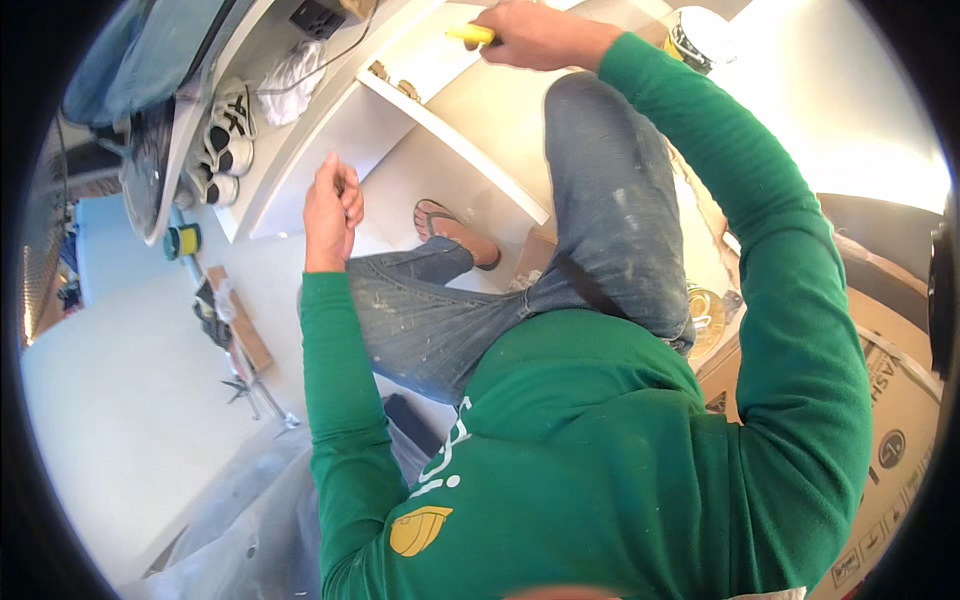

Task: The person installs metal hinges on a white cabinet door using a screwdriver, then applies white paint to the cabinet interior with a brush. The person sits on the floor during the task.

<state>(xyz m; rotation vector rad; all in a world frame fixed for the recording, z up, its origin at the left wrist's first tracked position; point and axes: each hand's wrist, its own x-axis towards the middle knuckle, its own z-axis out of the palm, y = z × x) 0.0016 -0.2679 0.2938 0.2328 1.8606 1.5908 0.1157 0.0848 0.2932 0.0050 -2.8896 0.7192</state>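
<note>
My right hand [540, 36] is closed around a short yellow object [470, 34] at the top middle, over the white furniture; its exact kind does not show. My left hand [333, 212] is raised to the left of my knees with its fingers curled in. A small dark spot shows between those fingers, too small to name. Between and beyond my hands stands a white cabinet frame [455, 140], with metal hinges [408, 90] on its edge. My sandalled foot [455, 235] rests beside its panel.
Black-and-white shoes [232, 150] and a white plastic bag [293, 82] sit on a shelf at the left. A wooden strip [240, 320] and a clamp-like tool [262, 395] lie on the floor. A bucket [700, 40] stands far right, and a cardboard box [880, 420] is beside me.
</note>
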